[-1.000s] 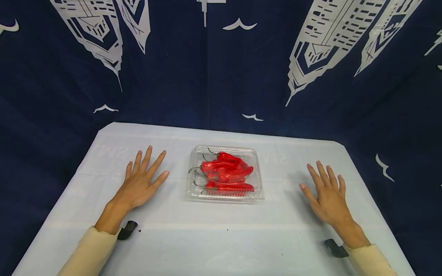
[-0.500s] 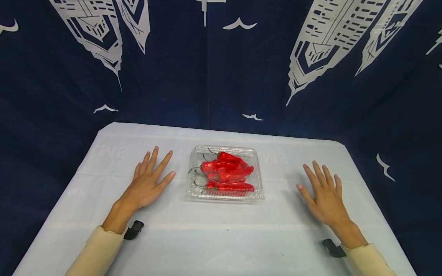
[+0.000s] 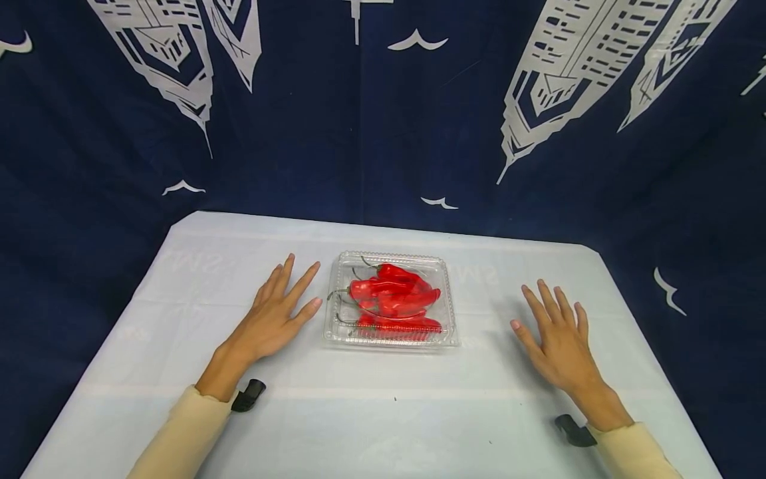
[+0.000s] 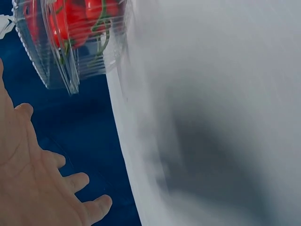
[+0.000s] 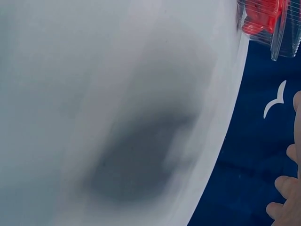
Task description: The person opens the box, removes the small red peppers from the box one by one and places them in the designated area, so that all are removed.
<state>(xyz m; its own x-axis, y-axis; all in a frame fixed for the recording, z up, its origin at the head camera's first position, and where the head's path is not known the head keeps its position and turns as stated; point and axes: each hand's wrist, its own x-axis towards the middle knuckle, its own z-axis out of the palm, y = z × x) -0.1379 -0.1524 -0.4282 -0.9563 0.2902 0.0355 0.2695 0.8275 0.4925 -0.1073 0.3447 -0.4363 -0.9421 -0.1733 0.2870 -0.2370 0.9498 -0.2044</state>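
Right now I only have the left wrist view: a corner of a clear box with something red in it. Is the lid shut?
Observer: From the head view, the clear clamshell box lies closed and flat on the white table.
Operator: What's the red stuff?
Observer: Red peppers with green stems, piled inside.
Operator: Is the left hand on it?
Observer: No. The left hand lies spread just beside the box, apart from it.
Operator: And the other hand?
Observer: The right hand is open too, farther from the box.
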